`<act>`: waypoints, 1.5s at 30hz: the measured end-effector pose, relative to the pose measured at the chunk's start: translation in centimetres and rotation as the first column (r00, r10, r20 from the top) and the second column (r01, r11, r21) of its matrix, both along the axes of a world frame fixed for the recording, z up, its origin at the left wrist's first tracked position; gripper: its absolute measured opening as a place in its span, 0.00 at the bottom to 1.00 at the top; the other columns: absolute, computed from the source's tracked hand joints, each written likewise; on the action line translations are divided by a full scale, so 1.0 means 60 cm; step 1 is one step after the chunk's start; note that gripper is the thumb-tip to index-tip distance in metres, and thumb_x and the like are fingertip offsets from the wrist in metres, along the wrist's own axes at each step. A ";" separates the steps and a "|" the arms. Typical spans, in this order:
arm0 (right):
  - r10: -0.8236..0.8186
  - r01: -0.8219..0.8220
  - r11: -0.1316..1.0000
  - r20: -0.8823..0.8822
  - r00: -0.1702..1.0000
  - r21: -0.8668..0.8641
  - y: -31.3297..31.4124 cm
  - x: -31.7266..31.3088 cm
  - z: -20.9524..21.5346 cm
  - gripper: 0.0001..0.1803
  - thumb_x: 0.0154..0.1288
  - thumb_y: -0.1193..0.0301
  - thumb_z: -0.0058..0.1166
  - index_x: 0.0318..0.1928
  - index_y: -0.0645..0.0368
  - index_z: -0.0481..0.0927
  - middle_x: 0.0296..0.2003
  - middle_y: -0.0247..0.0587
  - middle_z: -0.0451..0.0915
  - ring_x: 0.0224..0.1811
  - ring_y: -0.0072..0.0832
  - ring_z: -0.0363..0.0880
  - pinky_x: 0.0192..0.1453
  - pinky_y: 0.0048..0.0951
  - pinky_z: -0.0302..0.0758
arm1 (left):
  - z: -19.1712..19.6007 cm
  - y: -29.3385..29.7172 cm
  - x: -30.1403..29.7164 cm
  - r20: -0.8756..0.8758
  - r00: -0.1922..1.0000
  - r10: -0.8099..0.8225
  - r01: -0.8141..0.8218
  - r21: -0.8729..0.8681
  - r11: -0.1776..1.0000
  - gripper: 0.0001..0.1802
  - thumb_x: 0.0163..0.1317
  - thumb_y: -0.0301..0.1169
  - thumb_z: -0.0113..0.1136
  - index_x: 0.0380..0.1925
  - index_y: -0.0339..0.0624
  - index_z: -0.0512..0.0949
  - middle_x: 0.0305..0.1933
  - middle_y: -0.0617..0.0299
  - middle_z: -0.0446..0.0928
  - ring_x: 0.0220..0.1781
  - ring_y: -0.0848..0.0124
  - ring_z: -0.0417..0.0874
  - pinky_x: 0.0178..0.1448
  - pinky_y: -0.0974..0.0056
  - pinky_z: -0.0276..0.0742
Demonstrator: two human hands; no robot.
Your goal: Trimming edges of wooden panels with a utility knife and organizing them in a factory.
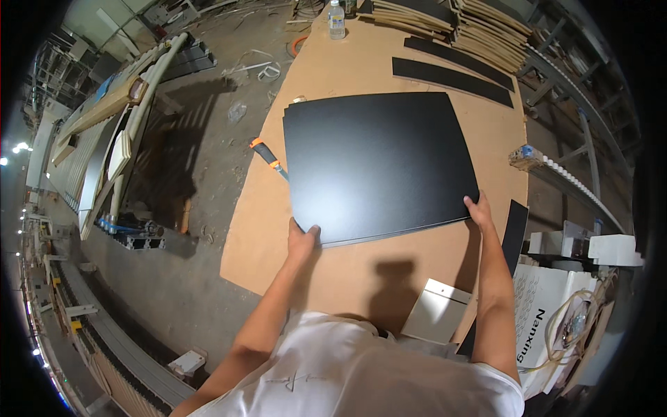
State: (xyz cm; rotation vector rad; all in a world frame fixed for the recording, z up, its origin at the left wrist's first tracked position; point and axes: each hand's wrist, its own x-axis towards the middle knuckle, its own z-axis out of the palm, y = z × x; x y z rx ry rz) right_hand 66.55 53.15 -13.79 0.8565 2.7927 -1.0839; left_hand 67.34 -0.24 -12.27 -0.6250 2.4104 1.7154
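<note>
A black rectangular panel [379, 163] spans the middle of the table, with the edge of at least one more panel showing beneath it. My left hand [302, 240] grips the near left corner, its thumb on the top face and its fingers mostly hidden under the edge. At the near right corner my right hand [478, 210] holds the panel in the same way, thumb on top. Just left of the panel lies a tool with an orange and black handle [265, 152]; its metal end runs under or behind the panel's edge, so its kind is unclear.
The brown table [257, 243] carries a clear bottle [336, 19], black strips [451, 81] and stacked thin boards [490, 31] at its far end. Near my right forearm lies a white panel [438, 311]. A roller rail [573, 179] extends on the right, and a rack of boards [104, 149] stands left.
</note>
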 end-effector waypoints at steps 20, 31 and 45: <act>-0.064 0.065 0.998 -0.037 0.997 0.024 -0.024 -0.048 0.245 0.28 0.51 0.65 0.68 0.47 0.76 0.79 0.42 0.61 0.83 0.46 0.42 0.84 0.54 0.37 0.75 | 0.303 -0.083 -0.104 0.057 0.992 -0.116 0.129 -0.508 0.851 0.22 0.63 0.45 0.53 0.39 0.37 0.84 0.40 0.42 0.83 0.48 0.47 0.83 0.54 0.51 0.74; -0.025 0.019 0.975 0.023 0.999 0.222 -0.026 -0.044 0.323 0.25 0.50 0.62 0.72 0.41 0.71 0.82 0.37 0.51 0.85 0.40 0.37 0.84 0.48 0.38 0.77 | 0.330 -0.109 -0.178 0.141 0.973 -0.185 0.231 -0.538 0.811 0.28 0.63 0.52 0.51 0.38 0.37 0.84 0.48 0.41 0.81 0.54 0.44 0.80 0.59 0.49 0.74; -0.255 0.242 0.957 0.063 0.965 0.162 -0.068 0.008 0.227 0.27 0.66 0.55 0.45 0.45 0.69 0.81 0.47 0.69 0.78 0.55 0.57 0.76 0.60 0.47 0.71 | 0.172 -0.157 -0.106 0.064 0.998 0.003 0.006 -0.142 0.990 0.28 0.67 0.47 0.52 0.39 0.25 0.80 0.27 0.54 0.77 0.29 0.65 0.78 0.35 0.61 0.74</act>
